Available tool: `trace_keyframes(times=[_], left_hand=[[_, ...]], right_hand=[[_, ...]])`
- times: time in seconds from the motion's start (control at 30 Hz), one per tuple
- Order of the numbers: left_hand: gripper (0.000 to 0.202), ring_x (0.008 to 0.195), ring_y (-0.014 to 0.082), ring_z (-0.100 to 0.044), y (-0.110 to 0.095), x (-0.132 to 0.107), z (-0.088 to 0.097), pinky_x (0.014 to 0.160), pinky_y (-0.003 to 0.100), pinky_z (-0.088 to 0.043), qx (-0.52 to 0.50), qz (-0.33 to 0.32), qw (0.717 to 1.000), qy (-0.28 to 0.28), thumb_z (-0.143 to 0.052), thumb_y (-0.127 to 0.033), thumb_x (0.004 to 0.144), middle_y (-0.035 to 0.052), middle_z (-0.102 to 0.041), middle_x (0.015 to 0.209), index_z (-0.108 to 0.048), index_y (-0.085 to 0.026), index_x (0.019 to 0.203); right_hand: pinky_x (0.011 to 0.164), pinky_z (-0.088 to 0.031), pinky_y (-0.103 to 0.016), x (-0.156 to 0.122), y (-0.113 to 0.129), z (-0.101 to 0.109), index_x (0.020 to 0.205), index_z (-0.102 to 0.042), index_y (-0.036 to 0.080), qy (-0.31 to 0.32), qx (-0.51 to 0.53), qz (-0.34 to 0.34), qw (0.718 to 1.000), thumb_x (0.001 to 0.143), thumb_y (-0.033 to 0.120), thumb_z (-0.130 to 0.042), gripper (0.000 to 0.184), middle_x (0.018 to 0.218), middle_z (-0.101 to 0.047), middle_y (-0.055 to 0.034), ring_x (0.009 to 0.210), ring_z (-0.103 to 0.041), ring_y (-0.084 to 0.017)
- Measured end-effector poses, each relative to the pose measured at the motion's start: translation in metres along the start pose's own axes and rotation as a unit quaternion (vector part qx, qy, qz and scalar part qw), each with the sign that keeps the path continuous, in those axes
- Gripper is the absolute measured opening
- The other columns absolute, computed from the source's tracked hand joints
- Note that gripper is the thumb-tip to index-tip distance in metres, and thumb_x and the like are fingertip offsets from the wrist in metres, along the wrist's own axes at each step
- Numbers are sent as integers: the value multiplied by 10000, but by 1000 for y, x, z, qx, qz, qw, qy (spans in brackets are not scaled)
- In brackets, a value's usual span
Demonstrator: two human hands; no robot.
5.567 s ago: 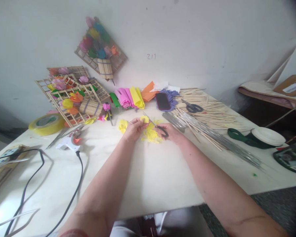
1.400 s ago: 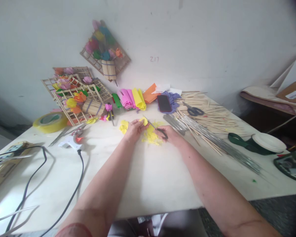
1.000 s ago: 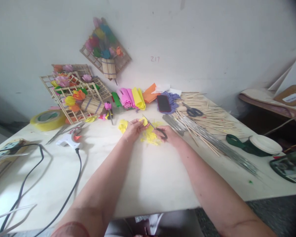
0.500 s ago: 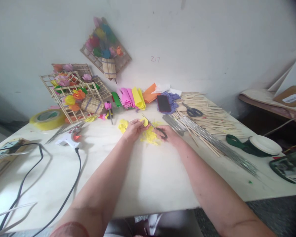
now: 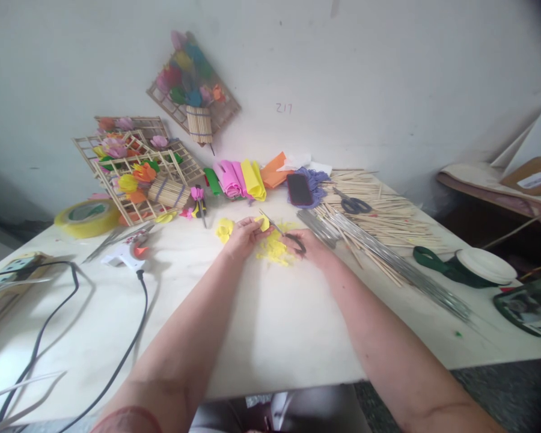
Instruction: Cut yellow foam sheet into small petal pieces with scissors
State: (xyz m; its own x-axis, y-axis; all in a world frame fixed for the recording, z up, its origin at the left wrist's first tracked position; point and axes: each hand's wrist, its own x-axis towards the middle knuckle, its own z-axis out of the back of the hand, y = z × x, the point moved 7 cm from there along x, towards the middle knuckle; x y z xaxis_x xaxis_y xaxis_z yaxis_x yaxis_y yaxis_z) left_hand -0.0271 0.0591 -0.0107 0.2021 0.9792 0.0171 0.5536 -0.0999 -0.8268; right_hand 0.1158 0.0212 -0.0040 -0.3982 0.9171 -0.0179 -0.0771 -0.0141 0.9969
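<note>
Pinched in the closed fingers of my left hand (image 5: 246, 236) is a small piece of yellow paper (image 5: 264, 223). My right hand (image 5: 309, 243) is closed around the dark handles of a pair of scissors (image 5: 294, 242), whose blades point up and left, right beside the yellow piece. Yellow paper scraps (image 5: 274, 251) lie on the table below and between both hands. Just left of my left hand rests a small group of cut yellow pieces (image 5: 224, 229).
A white glue gun (image 5: 127, 255) with a black cord lies left, near a tape roll (image 5: 88, 218) and stick frames with paper flowers (image 5: 135, 174). Rolled coloured paper (image 5: 234, 178) and a phone (image 5: 300, 190) are behind. Metal wires (image 5: 401, 270), thin sticks (image 5: 388, 222) and second scissors (image 5: 354, 203) lie right.
The yellow piece in my left hand has shifted and turned very slightly by the scissor blades. Both hands stay in almost the same place.
</note>
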Motion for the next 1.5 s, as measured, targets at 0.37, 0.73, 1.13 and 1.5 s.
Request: trace_keyframes(times=[0.37,0.73,1.13,1.5], left_hand=[[143,753,201,-683,-1,-1,0,727,318,-554,4,3,1000,-15,-702,-181,662,69,-684,715,-573,-123,685],[198,722,181,-679,-1,0,2,720,307,-550,-2,-5,1000,-14,-713,-183,660,33,-655,674,-521,-139,680],[254,738,166,-673,1,0,1,748,291,-535,-4,6,1000,-13,-764,-176,603,39,-654,701,-521,-120,650],[158,725,162,-674,-2,0,2,739,281,-542,-22,-1,999,-26,-717,-143,654,49,-664,706,-563,-109,653]], right_hand=[[337,-222,-216,-2,3,0,612,-509,174,-2,-23,6,1000,654,468,-672,339,402,-392,76,330,-312,-55],[312,-222,-197,2,-3,0,619,-543,162,-20,-13,-9,1000,636,406,-694,288,394,-402,73,316,-319,-51],[291,-275,-159,3,-10,2,609,-538,152,-40,-2,-27,999,644,352,-699,260,428,-466,62,316,-367,-37],[298,-283,-158,-1,-4,0,616,-566,137,-21,-10,-14,1000,671,397,-688,292,459,-525,41,318,-404,-37]])
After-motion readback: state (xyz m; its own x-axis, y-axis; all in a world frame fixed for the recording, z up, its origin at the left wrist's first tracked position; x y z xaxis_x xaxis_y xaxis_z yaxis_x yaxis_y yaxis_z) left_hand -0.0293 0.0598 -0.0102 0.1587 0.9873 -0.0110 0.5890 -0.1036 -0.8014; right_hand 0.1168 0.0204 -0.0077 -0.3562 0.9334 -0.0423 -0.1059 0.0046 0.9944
